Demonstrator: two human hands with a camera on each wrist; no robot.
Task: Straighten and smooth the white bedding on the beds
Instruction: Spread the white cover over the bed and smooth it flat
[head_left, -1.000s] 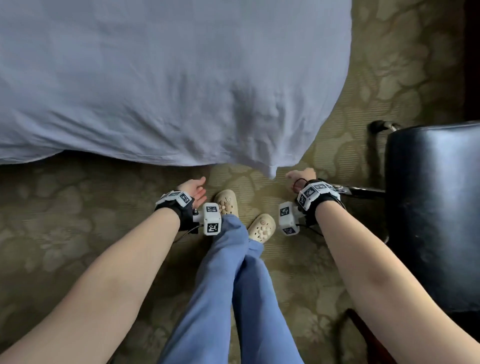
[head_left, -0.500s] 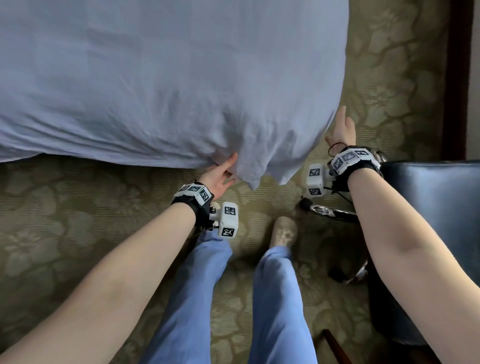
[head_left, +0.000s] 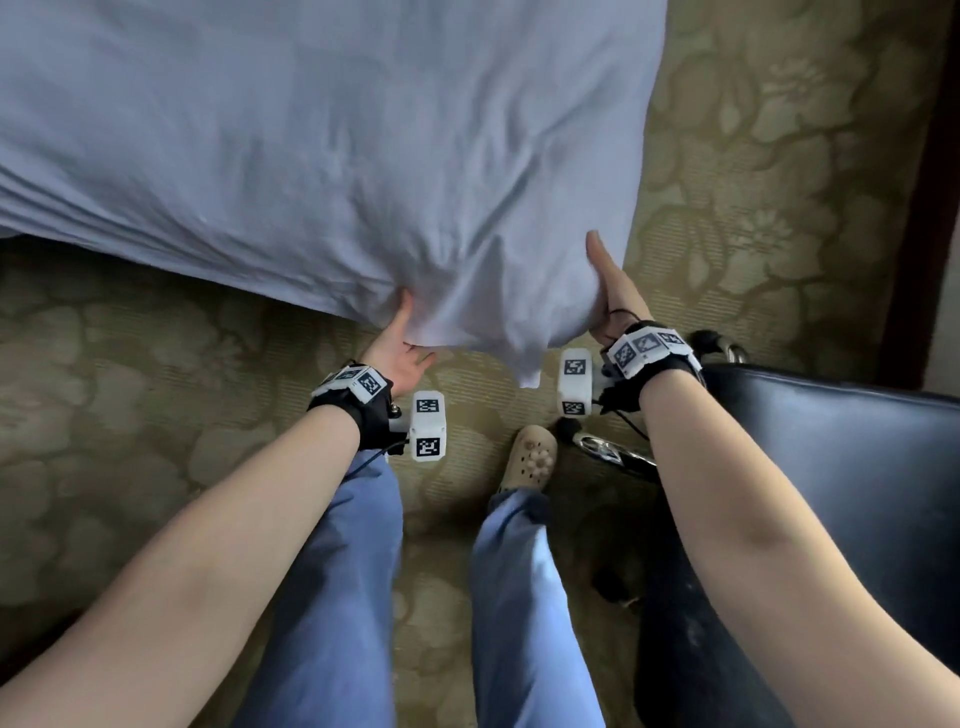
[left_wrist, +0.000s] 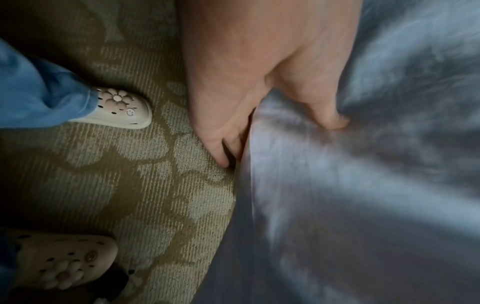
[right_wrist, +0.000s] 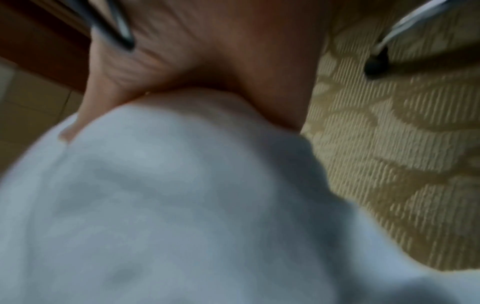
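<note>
The white duvet (head_left: 322, 135) fills the top of the frame, its corner hanging in the middle. The left hand (head_left: 397, 351) pinches the edge. The right hand (head_left: 610, 291) grips the corner, probably to pull it straight.

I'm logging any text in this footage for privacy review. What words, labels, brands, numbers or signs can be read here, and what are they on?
No readable words, brands or numbers in any view.
Black-and-white square marker tags on the white wrist-camera housings and wristbands: coded patterns, not text.
Beige clog shoe: a flower charm and a smiley-face charm, no lettering.
White bedding, patterned olive carpet and black leather chair: no labels visible.
</note>
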